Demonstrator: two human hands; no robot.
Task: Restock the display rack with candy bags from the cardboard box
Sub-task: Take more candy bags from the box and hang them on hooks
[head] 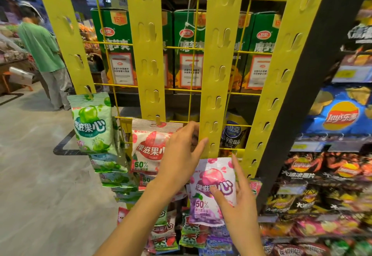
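A yellow display rack (148, 40) has several vertical hanging strips on a wire grid. My right hand (236, 201) holds a purple candy bag (209, 177) with its top edge at the lower end of the third strip (216, 86). My left hand (182, 155) grips that strip's left edge just above the bag, fingers curled around it. A green candy bag (91, 122) hangs on the first strip, a red-and-white candy bag (150, 147) on the second, with more bags below each. The cardboard box is not in view.
Green cartons (118, 48) stand on a shelf behind the wire grid. Shelves of chip bags (340, 114) fill the right side behind a black post (298, 104). A person in a green shirt (41, 42) stands at the far left on the grey floor (40, 175).
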